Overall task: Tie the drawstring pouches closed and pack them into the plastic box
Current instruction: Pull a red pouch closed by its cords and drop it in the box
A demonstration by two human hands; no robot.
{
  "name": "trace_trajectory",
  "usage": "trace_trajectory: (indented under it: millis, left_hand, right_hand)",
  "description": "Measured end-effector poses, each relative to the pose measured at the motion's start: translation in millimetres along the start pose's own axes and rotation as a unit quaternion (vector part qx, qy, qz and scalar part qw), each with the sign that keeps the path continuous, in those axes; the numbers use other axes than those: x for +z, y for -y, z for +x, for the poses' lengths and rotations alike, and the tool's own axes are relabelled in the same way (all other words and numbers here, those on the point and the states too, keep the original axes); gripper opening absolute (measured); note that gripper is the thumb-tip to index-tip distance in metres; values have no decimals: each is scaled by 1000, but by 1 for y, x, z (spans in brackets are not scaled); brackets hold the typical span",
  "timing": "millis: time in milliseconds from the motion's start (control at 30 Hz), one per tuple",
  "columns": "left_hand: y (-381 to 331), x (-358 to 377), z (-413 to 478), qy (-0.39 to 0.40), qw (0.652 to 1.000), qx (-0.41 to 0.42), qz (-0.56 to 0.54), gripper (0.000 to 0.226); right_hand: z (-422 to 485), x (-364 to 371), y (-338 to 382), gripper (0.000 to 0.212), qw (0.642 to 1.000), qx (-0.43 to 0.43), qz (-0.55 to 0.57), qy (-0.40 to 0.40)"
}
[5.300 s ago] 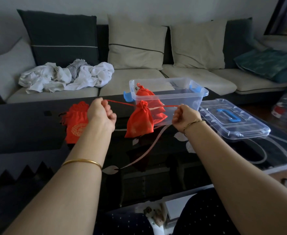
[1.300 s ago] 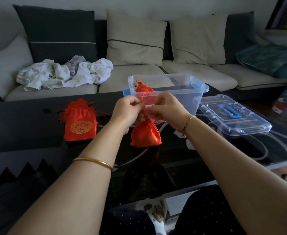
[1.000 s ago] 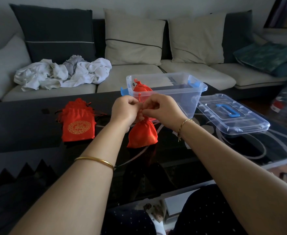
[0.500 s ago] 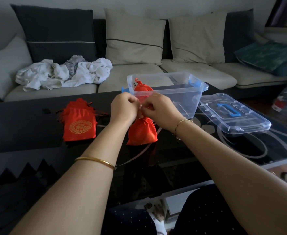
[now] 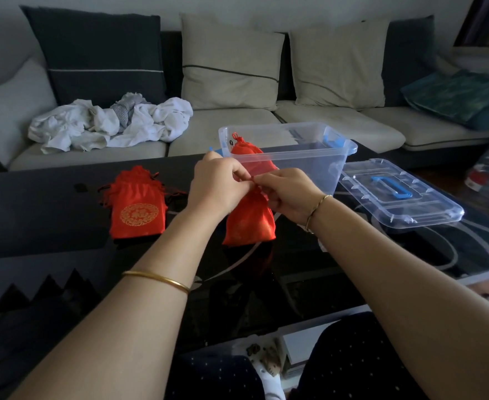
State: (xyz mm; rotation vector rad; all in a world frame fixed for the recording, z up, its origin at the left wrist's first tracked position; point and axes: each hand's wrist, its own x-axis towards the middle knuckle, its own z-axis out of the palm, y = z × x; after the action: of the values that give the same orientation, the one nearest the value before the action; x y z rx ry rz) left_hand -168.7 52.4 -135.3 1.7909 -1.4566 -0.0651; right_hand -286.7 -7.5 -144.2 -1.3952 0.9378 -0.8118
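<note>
The left hand (image 5: 217, 186) and the right hand (image 5: 288, 194) each pinch the thin string (image 5: 253, 178) at the top of a red pouch (image 5: 250, 223). The pouch stands near the middle of the table (image 5: 35, 215), just in front of the box (image 5: 304, 171) by the far edge. It looks soft, light and floppy, so its bunched neck seems the best place to hold.
</note>
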Motion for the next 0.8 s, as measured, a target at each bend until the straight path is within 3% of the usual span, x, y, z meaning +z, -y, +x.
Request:
trace_trajectory:
  millis: [200,367,533,633,733,800]
  left_hand:
    - [1,5,4,11,1000,9,28,9]
    - [6,1,7,-4,1000,-12,23,6]
    - [9,3,8,23,998,-11,50,12]
    - [5,7,6,66,996,-66,-14,19]
    - [5,6,9,63,983,-144,-98,24]
    - [5,6,12,47,973,-172,-145,25]
  right_hand:
    - [-1,-1,-2,20,999,-6,15,32]
    - [2,-16,-1,17,976,-95,-194,-31]
    - [14,-26,-13,22,967,-80,-227,-84]
    - [10,-20,-21,19,973,-20,-226,-39]
    - [-1,-12,-21,20,994,31,-88,64]
    - [-7,-8,-23,21,991,17,-63,117]
